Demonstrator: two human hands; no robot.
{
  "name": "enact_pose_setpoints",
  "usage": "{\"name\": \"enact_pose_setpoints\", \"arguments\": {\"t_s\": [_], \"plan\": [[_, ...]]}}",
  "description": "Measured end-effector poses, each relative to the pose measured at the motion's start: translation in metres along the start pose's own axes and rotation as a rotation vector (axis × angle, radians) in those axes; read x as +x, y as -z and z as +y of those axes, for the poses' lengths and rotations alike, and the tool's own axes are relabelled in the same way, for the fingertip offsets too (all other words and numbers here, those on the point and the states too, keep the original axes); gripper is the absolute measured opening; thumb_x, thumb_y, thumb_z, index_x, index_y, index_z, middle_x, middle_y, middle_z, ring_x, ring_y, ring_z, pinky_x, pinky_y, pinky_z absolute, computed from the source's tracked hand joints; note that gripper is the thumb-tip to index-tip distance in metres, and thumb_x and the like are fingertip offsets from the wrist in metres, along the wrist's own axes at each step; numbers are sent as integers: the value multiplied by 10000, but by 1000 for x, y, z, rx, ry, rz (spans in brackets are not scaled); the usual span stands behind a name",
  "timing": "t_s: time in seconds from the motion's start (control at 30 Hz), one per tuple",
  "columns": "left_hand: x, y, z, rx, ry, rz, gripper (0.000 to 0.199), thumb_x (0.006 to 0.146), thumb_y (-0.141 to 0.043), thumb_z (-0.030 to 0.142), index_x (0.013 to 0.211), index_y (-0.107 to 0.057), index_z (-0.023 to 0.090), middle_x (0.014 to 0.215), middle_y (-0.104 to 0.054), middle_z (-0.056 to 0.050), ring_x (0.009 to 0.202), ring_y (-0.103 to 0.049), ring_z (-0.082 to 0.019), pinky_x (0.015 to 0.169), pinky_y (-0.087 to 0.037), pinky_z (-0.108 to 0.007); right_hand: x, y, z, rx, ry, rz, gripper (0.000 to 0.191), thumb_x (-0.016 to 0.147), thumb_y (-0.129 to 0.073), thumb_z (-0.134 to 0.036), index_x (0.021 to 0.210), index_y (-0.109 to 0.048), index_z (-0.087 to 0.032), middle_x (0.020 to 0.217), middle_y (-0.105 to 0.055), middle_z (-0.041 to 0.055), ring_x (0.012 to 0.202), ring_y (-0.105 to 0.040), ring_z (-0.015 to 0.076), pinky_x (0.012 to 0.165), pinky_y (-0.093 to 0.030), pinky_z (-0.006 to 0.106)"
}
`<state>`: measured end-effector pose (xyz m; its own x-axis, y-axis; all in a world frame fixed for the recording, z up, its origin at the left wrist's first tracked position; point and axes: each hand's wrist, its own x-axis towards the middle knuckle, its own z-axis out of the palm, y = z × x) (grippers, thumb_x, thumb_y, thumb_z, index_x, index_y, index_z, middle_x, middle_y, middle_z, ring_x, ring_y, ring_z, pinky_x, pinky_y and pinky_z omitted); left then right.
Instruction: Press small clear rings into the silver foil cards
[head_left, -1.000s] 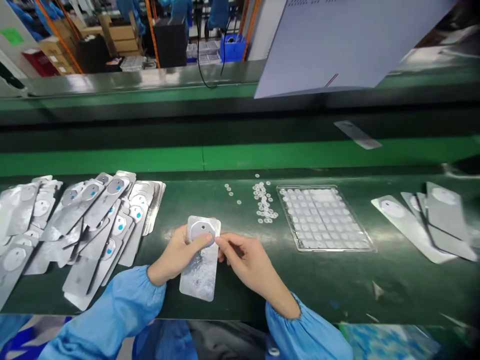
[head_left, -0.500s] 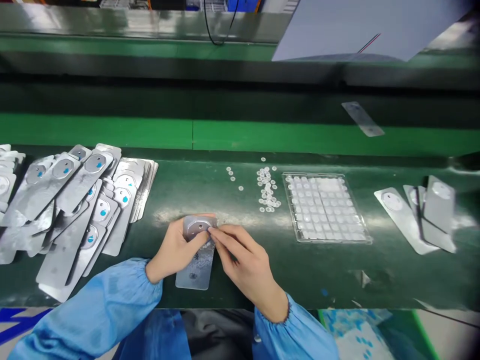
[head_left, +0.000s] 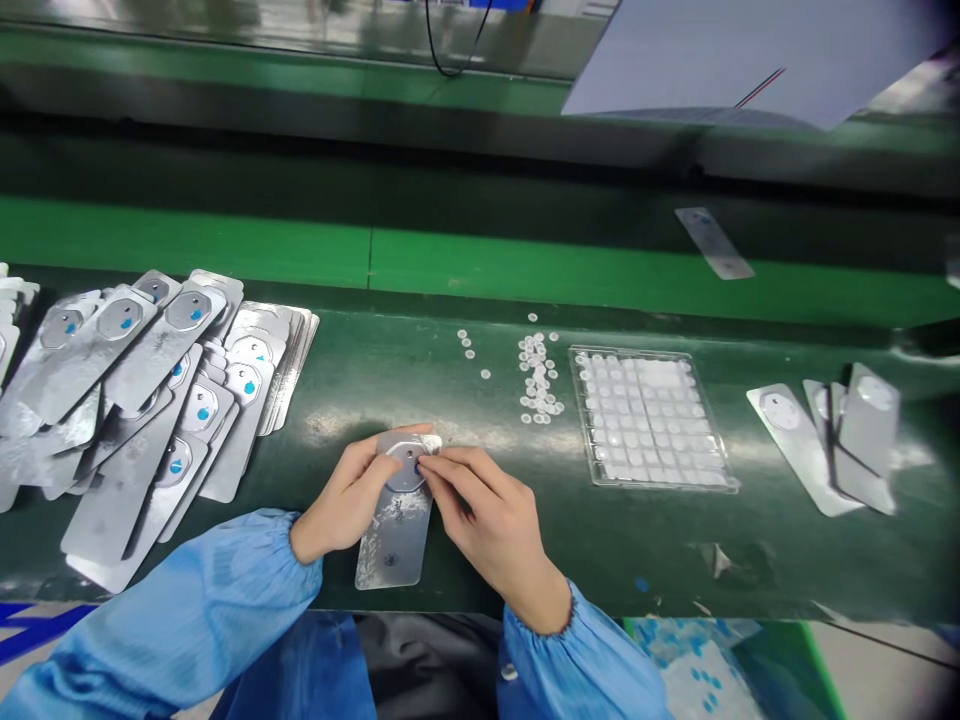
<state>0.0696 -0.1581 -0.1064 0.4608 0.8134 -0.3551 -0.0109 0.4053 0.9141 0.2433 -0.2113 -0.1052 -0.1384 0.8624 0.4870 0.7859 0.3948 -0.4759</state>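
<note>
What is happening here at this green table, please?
A person in blue sleeves works on one silver foil strip at the near edge of the green table. The left hand holds the strip, and the right hand pinches at its round top end. A pile of similar strips lies to the left. To the right are small white discs, a clear tray, and a few more strips.
</note>
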Motion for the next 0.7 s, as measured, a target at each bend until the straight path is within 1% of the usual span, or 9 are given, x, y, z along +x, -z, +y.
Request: {"name": "enact_pose_setpoints", "arguments": {"t_s": [0.1,0.17,0.23,0.33,0.43,0.5,0.57,0.63,0.7], "plan": [[2,-1,-1,-25,21,29,410,907,-593,299,1269,-763,212,1281,-753,-31,1153,-681,-257,949,-522,-306,-2,-3,2,-33,50,22,103,1028,-606,-123,1052,-693,-173,957,-744,68,790,-730,168,664,-567,265],[3,-1,-1,-118,45,52,441,881,-597,288,1280,-754,184,1236,-772,-51,1171,-684,-272,983,-512,-317,-6,-5,4,-5,96,115,119,1002,-627,-86,1057,-682,-176,944,-742,69,801,-727,171,681,-575,269],[5,-2,-2,-247,72,37,495,852,-599,280,1311,-729,148,1129,-803,-76,1132,-712,-292,998,-519,-350,-10,-7,4,59,99,232,175,964,-651,-34,1049,-682,-183,915,-735,59,803,-719,168,703,-581,271],[6,-3,-3,-389,113,-3,555,814,-627,281,1340,-697,118,1047,-815,-101,1027,-758,-323,976,-552,-414,-13,-6,-1,186,8,325,231,922,-670,5,1030,-694,-198,894,-718,43,790,-695,165,692,-576,280],[8,-3,0,-425,152,14,573,790,-652,288,1335,-695,117,1053,-812,-119,997,-770,-345,923,-578,-428,-21,7,-2,333,-181,379,190,923,-683,-36,994,-715,-209,886,-696,38,792,-668,171,666,-549,295],[9,-3,4,-410,177,31,603,780,-679,311,1348,-681,109,1077,-806,-141,1013,-768,-355,900,-585,-418,-36,27,9,384,-365,432,105,936,-703,-106,935,-730,-207,851,-674,35,772,-648,171,648,-525,296],[7,-4,9,-358,194,47,672,761,-744,363,1371,-655,94,1117,-795,-164,1048,-760,-360,929,-582,-414,-64,56,32,411,-556,515,51,942,-733,-208,891,-732,-203,821,-652,29,722,-624,163,621,-501,295],[2,-5,12,-243,212,72,790,717,-830,429,1404,-624,98,1160,-783,-174,1108,-741,-366,990,-570,-420,-104,93,60,411,-695,599,159,939,-752,-352,884,-715,-208,804,-631,18,658,-595,148,576,-479,288],[1,0,10,-93,247,112,906,662,-889,488,1449,-591,151,1201,-774,-159,1171,-713,-384,1019,-571,-449,-148,133,84,332,-760,653,329,939,-721,-519,861,-680,-202,753,-598,7,589,-562,137,512,-452,276]]}}
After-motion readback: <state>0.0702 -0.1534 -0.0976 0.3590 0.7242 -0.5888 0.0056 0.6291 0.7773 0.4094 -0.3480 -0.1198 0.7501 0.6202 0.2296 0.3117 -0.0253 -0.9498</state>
